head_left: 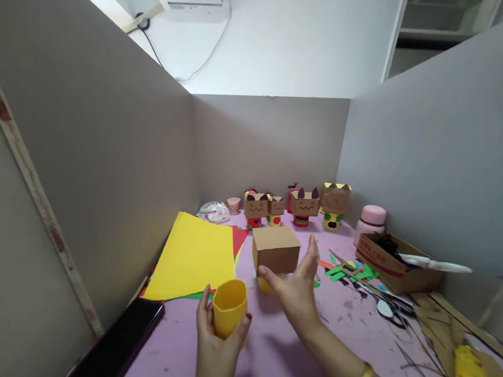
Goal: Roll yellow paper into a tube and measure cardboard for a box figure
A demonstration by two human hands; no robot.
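Two hands, two paper shapes
The left hand [215, 344] has its grip pinching a yellow paper cup [228, 312]; the right hand [297, 288], grip spread, touches a brown cardboard box [276, 249].

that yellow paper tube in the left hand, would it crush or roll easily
The yellow paper tube looks like thin rolled card, open at the top, so it is probably light and would dent under a firm squeeze. The left hand holds it between thumb and fingers. Laid on its side, its rounded wall would likely roll.
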